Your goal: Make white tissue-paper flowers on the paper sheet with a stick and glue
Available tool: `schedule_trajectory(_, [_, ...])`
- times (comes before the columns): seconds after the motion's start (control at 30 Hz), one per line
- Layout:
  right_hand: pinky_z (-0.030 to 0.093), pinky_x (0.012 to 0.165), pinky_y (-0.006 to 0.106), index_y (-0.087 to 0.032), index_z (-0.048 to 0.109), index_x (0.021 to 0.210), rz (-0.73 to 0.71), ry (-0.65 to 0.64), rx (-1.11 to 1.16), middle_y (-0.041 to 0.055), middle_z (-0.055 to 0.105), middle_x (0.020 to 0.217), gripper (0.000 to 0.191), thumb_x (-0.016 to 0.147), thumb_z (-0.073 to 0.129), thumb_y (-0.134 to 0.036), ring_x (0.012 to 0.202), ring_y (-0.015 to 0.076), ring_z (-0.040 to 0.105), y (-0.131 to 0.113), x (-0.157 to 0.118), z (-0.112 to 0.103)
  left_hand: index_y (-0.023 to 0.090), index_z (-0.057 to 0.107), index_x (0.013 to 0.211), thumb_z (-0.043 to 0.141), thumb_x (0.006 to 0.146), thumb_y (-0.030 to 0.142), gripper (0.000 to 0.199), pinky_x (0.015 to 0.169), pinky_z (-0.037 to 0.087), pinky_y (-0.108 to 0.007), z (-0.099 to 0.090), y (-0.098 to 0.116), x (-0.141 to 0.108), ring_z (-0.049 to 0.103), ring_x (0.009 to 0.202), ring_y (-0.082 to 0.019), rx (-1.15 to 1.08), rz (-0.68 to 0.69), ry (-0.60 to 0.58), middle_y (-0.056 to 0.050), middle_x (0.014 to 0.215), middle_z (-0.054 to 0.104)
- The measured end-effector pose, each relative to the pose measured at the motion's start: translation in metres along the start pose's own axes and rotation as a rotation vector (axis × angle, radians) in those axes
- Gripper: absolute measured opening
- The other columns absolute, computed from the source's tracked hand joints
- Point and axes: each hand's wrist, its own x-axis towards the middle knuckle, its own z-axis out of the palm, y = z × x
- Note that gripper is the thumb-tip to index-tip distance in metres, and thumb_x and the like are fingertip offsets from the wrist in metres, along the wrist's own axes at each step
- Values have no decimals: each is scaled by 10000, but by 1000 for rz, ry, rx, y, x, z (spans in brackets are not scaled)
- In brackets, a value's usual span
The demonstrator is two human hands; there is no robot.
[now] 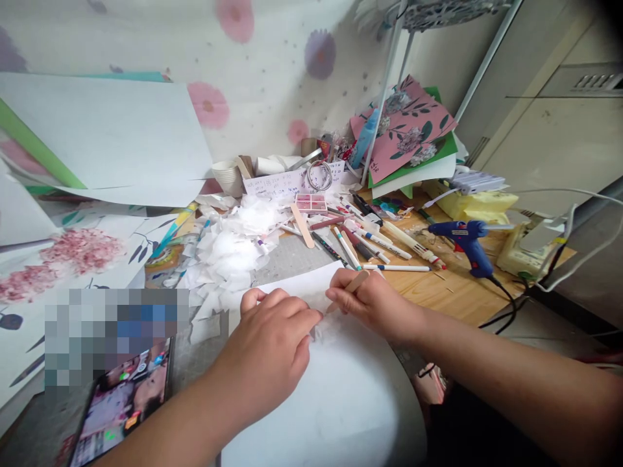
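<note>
While the wooden stick (357,282) slants above the far end of the white sheet (321,408), pinched in our closed right hand (382,305), our left hand (272,337) curls nearly shut, grip unclear. Excess pressure could tear our thin tissue (331,332); apparent overhang off the worktop (462,299) risks slippage.

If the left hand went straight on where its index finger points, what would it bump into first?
For the left hand, most likely the wooden stick in the right hand, though the depth there is unclear.
</note>
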Motion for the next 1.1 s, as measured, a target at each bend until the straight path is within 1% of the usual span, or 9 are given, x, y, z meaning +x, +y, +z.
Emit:
schedule_trajectory(0.1, [381, 510, 221, -184, 453, 708, 62, 75, 176, -21, 494, 585, 312, 935, 375, -383, 520, 104, 490, 6, -4, -4, 279, 628, 939, 477, 786, 87, 288, 829, 230, -449, 1, 1, -1, 514, 899, -218, -29, 14, -19, 26, 900, 648])
schedule_trajectory(0.17, [381, 486, 220, -181, 456, 723, 100, 124, 298, -21, 497, 576, 325, 928, 389, -425, 506, 105, 491, 7, -5, -6, 278, 630, 929, 475, 791, 89, 281, 830, 225, -440, 2, 1, -1, 512, 894, -212, -37, 21, -18, 30, 892, 651])
schedule_trajectory(0.23, [378, 480, 221, -177, 468, 722, 96, 131, 321, -19, 500, 574, 323, 919, 415, -428, 505, 104, 486, 5, -6, -8, 269, 630, 916, 470, 796, 94, 266, 822, 223, -430, 2, 0, -1, 514, 879, -206, -36, 22, -5, 27, 871, 656])
schedule_trajectory(0.37, [387, 504, 221, -174, 479, 709, 2, 136, 265, -14, 503, 595, 301, 922, 429, -382, 535, 102, 485, -2, -9, -12, 240, 625, 889, 459, 785, 93, 245, 785, 228, -410, -1, -3, 0, 526, 849, -206, 21, 1, 52, 8, 832, 664])
schedule_trajectory(0.5, [384, 521, 211, -167, 503, 728, -87, 41, 182, -12, 517, 624, 277, 933, 424, -337, 555, 95, 485, -9, -12, -13, 219, 619, 827, 447, 787, 99, 214, 764, 232, -398, -2, -6, 0, 531, 805, -196, 61, -20, 102, 2, 792, 654])
schedule_trajectory(0.6, [370, 528, 211, -165, 516, 752, -104, -4, 76, -12, 523, 630, 254, 929, 429, -325, 561, 97, 479, -9, -10, -9, 215, 613, 797, 444, 784, 96, 207, 764, 231, -393, -2, -7, 0, 527, 793, -192, 55, -9, 93, 10, 751, 635])
schedule_trajectory(0.87, [337, 536, 209, -163, 503, 740, -122, -7, -100, -8, 515, 625, 241, 918, 420, -303, 557, 99, 461, -5, -6, -5, 219, 613, 755, 461, 768, 90, 200, 770, 220, -398, -3, -4, 0, 512, 786, -191, 33, 11, 50, 22, 723, 625])
schedule_trajectory(1.03, [257, 516, 228, -181, 431, 669, -149, -27, -237, -31, 432, 571, 233, 890, 430, -253, 520, 96, 367, -13, -4, 1, 232, 633, 781, 469, 776, 100, 211, 794, 213, -415, -3, -3, 1, 517, 819, -201, 30, 37, 22, 24, 755, 643])
schedule_trajectory(1.1, [234, 516, 240, -189, 392, 639, -119, -2, -219, -41, 388, 555, 238, 867, 445, -231, 515, 98, 334, -15, -2, 7, 227, 635, 782, 467, 781, 105, 208, 795, 214, -418, -3, -3, 1, 517, 836, -208, 41, 40, 15, 16, 771, 649])
